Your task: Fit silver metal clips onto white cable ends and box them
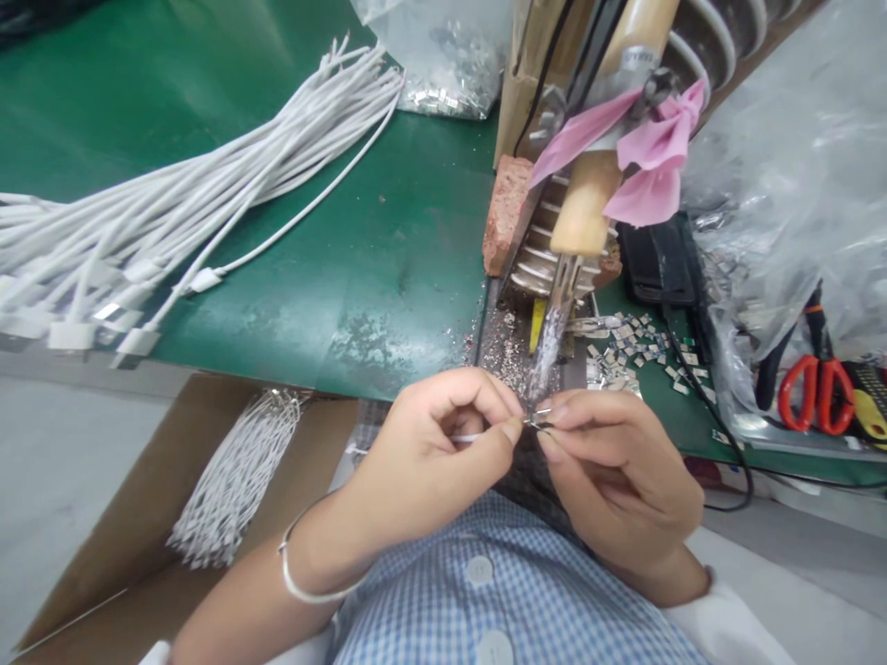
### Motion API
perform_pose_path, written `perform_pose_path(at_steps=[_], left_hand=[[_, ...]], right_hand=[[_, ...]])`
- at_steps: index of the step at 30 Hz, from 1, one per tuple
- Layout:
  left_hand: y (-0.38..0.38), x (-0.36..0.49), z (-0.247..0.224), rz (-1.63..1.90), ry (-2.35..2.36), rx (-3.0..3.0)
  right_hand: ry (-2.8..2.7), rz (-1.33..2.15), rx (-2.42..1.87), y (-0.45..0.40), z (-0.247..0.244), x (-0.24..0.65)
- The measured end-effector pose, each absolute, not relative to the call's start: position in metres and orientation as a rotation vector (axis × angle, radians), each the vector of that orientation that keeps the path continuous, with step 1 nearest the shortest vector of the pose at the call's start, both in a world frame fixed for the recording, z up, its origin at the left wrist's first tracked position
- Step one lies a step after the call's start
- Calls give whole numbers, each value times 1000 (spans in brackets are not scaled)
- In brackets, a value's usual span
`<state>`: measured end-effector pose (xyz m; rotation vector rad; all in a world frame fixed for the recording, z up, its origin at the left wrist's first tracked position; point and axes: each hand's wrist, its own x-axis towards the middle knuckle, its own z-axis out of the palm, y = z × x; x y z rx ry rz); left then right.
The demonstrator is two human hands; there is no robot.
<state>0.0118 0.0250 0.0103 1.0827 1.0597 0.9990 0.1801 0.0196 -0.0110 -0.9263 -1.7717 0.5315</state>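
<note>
My left hand [450, 443] pinches a white cable [467, 438] close to its stripped end between thumb and forefinger. Thumb and fingers of my right hand [616, 462] close on a small metal connector [540, 417], which meets the cable end. Just above my fingertips is the tip of a soldering iron [551, 342] with a wooden handle [586, 208], mounted with its tip pointing down and tied with pink cloth [651, 157]. The exact join between wire and connector is too small to make out.
A bundle of white cables [228, 194] lies on the green table [388, 249] at left. Below it, a cardboard box [139, 480] holds more cables. Small connectors [641, 342], red-handled scissors [818, 392], a brick [508, 208] and plastic bags [796, 166] surround the iron.
</note>
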Motion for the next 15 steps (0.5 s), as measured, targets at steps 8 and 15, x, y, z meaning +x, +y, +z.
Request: perform_pose_path(at_steps=[8, 15], left_hand=[[24, 13, 11, 960, 1073, 1033], [22, 11, 10, 928, 1077, 1101]], right_hand=[[-1796, 542, -932, 17, -13, 182], [-1786, 571, -931, 17, -12, 183]])
